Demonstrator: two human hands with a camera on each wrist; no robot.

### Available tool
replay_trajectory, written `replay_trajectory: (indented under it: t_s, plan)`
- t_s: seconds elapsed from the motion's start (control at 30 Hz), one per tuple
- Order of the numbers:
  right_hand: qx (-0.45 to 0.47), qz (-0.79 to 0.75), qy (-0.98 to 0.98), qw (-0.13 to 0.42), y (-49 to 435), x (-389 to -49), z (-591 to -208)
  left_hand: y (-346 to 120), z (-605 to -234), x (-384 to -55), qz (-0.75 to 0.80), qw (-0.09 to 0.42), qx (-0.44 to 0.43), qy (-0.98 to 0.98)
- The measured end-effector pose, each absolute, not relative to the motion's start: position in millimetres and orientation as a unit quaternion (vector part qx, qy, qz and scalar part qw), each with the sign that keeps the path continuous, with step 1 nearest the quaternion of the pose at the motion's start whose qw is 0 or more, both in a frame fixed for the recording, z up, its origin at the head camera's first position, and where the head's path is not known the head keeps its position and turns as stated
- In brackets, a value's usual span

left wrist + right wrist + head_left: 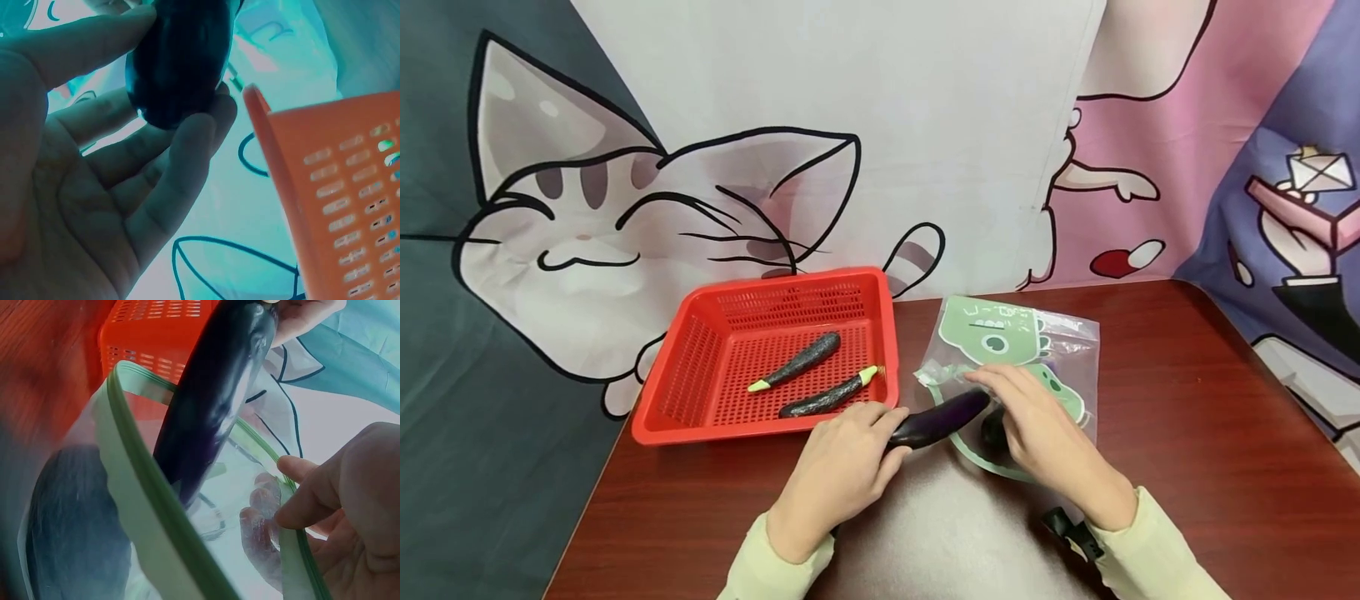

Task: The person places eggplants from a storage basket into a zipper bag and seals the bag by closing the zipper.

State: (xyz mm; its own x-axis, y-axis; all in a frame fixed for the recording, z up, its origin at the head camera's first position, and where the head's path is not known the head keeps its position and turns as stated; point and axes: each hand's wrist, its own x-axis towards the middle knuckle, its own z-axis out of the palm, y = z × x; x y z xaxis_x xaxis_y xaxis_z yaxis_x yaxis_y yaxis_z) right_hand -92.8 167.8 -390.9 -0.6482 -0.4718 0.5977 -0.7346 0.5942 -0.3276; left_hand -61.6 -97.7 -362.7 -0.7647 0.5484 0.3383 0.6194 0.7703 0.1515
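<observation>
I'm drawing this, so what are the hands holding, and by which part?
Left hand grips the purple eggplant by its end farther from the clear bag; right hand pinches that bag's green rim.

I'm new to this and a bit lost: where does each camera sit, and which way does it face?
Head: on the person's head, facing forward and down at the red basket, held eggplant and clear bag; left hand, right hand and sleeves show.
Left wrist: on that wrist, facing the eggplant's end and basket's side; the left hand shows.
Right wrist: on that wrist, facing the bag's open mouth; the right hand and part of the left show.
Head and right wrist share the bag.
</observation>
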Motion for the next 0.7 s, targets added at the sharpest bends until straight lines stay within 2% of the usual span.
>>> replay_trajectory:
  t_s: [0.7]
  plan:
    - [0.337, 0.273, -0.876, 0.213, 168, -90, -391, -75, -383, -63, -0.155, 0.227, -0.312, -0.91]
